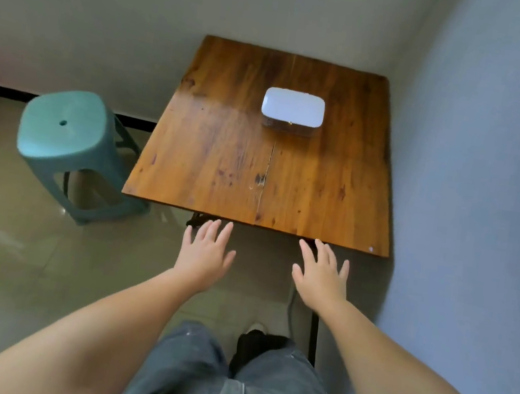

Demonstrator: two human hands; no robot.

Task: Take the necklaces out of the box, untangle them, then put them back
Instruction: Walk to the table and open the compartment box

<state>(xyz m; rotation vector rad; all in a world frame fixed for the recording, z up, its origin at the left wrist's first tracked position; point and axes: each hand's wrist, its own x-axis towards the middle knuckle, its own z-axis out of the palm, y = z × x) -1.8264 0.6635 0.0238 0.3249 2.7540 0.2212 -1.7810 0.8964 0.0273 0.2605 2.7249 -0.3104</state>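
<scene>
A closed box with a white rounded lid and brown sides sits on the far half of a wooden table. A small gold clasp shows on its front. No necklace is visible; the lid hides the inside. My left hand hovers palm down just short of the table's near edge, fingers spread, holding nothing. My right hand is held the same way to its right, also empty. Both hands are well short of the box.
The table stands in a corner, with walls behind it and a blue-grey wall along its right side. A teal plastic stool stands on the tiled floor to the left. My legs in jeans are below.
</scene>
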